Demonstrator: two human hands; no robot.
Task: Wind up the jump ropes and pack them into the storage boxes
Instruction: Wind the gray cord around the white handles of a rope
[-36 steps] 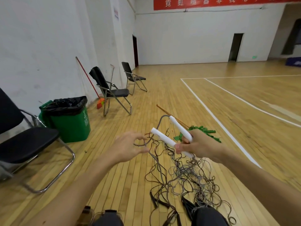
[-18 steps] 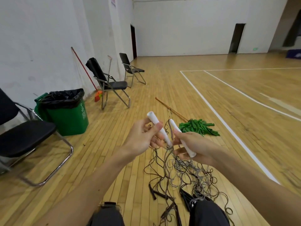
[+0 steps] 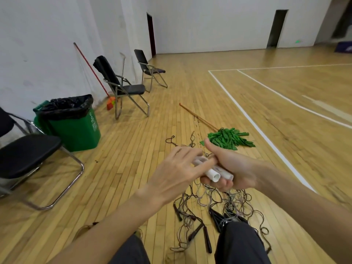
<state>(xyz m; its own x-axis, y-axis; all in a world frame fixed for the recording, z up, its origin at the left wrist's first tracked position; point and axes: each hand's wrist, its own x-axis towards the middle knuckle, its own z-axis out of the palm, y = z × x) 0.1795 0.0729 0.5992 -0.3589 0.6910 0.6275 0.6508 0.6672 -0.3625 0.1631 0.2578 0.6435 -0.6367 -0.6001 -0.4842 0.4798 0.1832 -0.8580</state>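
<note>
White plastic: two jump-rope handles (image 3: 216,174) being held together above the pile on the floor.
Right hand (image 3: 236,168) is holding both handles side by side, its grip curling round them from below with the thumb lifted. Left hand (image 3: 179,168) is lying across their far ends, grip spread, fingers straight and touching the plastic. Cords are trailing below the right hand into a tangle of jump ropes (image 3: 224,201) lying on the wooden floor (image 3: 133,149) near the person's knees, with black handles (image 3: 206,239) among them. Green mop (image 3: 228,139) is lying just beyond the hands. Green bin (image 3: 76,124) and folding chair (image 3: 123,88) are standing at the left by the wall.
</note>
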